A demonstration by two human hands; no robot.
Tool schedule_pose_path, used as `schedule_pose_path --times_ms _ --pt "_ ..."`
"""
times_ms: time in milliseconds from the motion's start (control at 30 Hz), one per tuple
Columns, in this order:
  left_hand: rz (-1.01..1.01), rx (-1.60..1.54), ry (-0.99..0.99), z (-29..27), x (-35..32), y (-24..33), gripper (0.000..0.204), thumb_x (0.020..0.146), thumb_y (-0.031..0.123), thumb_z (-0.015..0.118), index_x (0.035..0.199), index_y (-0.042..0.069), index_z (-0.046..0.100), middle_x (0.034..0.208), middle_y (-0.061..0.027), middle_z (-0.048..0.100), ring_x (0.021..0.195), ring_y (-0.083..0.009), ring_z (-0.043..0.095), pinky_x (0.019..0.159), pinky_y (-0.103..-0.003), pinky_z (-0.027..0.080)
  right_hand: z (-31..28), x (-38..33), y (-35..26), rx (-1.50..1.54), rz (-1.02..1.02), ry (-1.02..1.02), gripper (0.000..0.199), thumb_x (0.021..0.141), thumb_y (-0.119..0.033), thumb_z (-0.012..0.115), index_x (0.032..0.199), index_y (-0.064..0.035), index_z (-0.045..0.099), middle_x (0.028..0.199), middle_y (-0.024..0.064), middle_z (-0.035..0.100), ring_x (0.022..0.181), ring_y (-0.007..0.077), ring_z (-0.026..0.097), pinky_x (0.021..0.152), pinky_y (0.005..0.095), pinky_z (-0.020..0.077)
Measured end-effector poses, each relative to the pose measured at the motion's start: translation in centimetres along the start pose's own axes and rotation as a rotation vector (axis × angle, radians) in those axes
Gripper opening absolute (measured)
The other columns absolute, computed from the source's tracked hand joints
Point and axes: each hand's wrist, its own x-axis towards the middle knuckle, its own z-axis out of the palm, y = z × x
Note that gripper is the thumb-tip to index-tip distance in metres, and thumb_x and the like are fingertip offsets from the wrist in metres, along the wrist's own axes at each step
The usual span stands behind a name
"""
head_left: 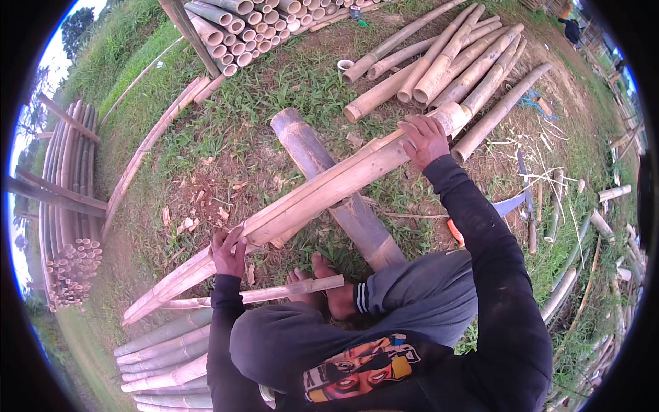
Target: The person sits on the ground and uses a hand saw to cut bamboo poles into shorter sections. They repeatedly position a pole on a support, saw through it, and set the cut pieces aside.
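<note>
1. The split bamboo pole (309,196) lies slantwise across a thick dark bamboo log (336,185) on the grass (288,82), running from our lower left up to our upper right, its pale halves gaping slightly along the length.
2. Our left hand (228,253) is closed over the lower part of the pole, fingers wrapped on its upper edge; our right hand (425,139) is curled around the pole near its far cut end.
3. We judge the step in hand to be steadying or prying the pole apart along its split, with the log serving as a rest.
4. The next move, as we judge it, calls for a firm, even hold from both hands, so that the strips part along the grain rather than snap.
5. Our bare feet (322,281) sit just behind a thin loose slat (274,294).
6. The pole is smooth, tan and fibrous at the edges; the log is darker, round and ringed with nodes.
7. Stacked round poles (446,62) lie beyond, chips (199,199) litter the soil, and a long blade (525,199) rests to our right.
</note>
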Motion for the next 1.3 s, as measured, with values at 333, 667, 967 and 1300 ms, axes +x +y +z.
schedule_pose_path --times_ms 333,667,967,1300 --pt "-0.076 -0.114 -0.099 0.8 0.3 -0.7 0.036 0.090 0.026 0.083 0.125 0.016 0.078 0.116 -0.0146 0.062 0.112 -0.0352 0.060 0.101 -0.048 0.048 -3.2 -22.2 8.4 -0.042 0.801 -0.815 0.051 0.091 -0.037 0.076 0.130 -0.0050 0.068 0.116 0.0255 0.075 0.110 0.0446 0.072 0.096 0.0530 0.0566" --pt "-0.021 -0.068 -0.172 -0.1 0.9 0.2 0.036 0.091 0.020 0.082 0.125 0.010 0.077 0.122 -0.0182 0.065 0.116 -0.0368 0.063 0.099 -0.044 0.054 -1.1 -36.7 10.0 0.142 1.546 -0.527 0.076 0.077 -0.048 0.092 0.129 0.0016 0.068 0.118 0.0205 0.076 0.115 0.0356 0.075 0.097 0.0445 0.0586" --pt "0.005 -0.068 -0.237 -0.9 1.9 1.8 0.033 0.091 0.015 0.080 0.122 0.005 0.077 0.127 -0.0193 0.074 0.117 -0.0381 0.072 0.101 -0.045 0.057 6.7 -49.0 16.0 0.302 2.032 -0.575 0.074 0.080 -0.042 0.089 0.139 -0.0033 0.066 0.131 0.0176 0.074 0.118 0.0302 0.074 0.099 0.0386 0.0582" --pt "0.059 0.071 -0.268 -1.2 2.1 2.1 0.038 0.089 0.009 0.078 0.127 0.010 0.077 0.128 -0.0181 0.076 0.114 -0.0400 0.074 0.100 -0.046 0.059 -7.0 -46.9 6.0 0.076 1.592 0.122 0.055 0.082 -0.029 0.079 0.123 0.0055 0.068 0.109 0.0237 0.074 0.098 0.0329 0.072 0.087 0.0453 0.0573"
